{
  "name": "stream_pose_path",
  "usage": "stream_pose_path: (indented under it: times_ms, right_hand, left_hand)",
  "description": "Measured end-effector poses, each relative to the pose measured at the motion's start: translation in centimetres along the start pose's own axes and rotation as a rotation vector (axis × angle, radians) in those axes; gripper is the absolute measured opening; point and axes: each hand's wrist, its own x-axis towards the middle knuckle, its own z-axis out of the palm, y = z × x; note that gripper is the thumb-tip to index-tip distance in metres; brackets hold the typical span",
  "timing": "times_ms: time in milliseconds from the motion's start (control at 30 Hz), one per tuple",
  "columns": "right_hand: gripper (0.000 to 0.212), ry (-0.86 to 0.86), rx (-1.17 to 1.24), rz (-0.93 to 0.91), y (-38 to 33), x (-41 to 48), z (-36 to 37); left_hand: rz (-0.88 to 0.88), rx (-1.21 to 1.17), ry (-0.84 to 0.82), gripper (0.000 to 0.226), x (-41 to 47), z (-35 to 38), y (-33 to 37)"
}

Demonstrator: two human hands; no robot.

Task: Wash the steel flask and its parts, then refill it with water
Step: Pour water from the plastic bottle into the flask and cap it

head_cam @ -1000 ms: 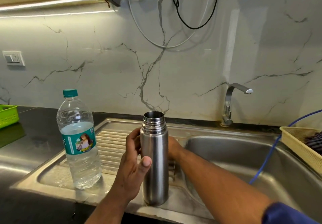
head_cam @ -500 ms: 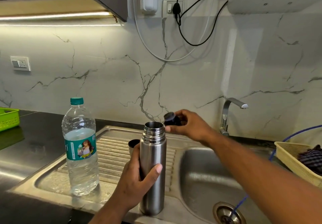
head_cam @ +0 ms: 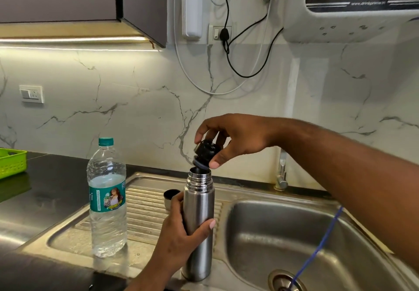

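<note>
The flask is being grasped around its middle by the left grip, standing upright on the sink's front edge. The black stopper is being pinched, tilted, in the right grip, just above the flask's open mouth. Behind the left grip a steel cup is standing on the drainer, with a water bottle further left. A green basket is resting on the dark surface below a marbled wall.

A steel sink sits in a black counter. On its drainboard stand a water bottle, a small steel cup and the flask. A green basket rests on the counter.
</note>
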Motion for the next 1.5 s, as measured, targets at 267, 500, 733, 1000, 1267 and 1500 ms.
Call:
stream_pose_path:
  times_ms: [267, 500, 733, 1000, 1267, 1500]
  right_hand:
    - [0.057, -0.121, -0.183, -0.016, -0.9, 2.4, 0.4]
    - [0.058, -0.230, -0.260, 0.000, -1.3, 3.9, 1.3]
    - [0.055, -0.241, -0.254, 0.063, -1.0, 4.2, 2.2]
    - [0.055, -0.240, -0.280, 0.053, -1.4, 4.4, 2.4]
    - [0.057, -0.243, -0.286, 0.056, -1.5, 4.3, 2.5]
    - [0.063, -0.219, -0.444, 0.173, -2.4, 4.8, 3.5]
  left_hand:
    - [0.027, 0.034, -0.028, 0.072, 0.1, -0.1, -0.8]
    - [0.030, 0.062, -0.053, 0.080, 0.1, -0.2, -1.1]
    - [0.029, 0.088, -0.054, 0.078, 0.2, -0.1, -1.3]
    - [0.022, 0.083, -0.052, 0.079, 0.2, -0.1, -1.3]
    - [0.007, 0.062, -0.062, 0.080, 0.2, 0.0, -1.1]
    - [-0.019, 0.062, -0.073, 0.062, 0.2, 0.2, -0.6]
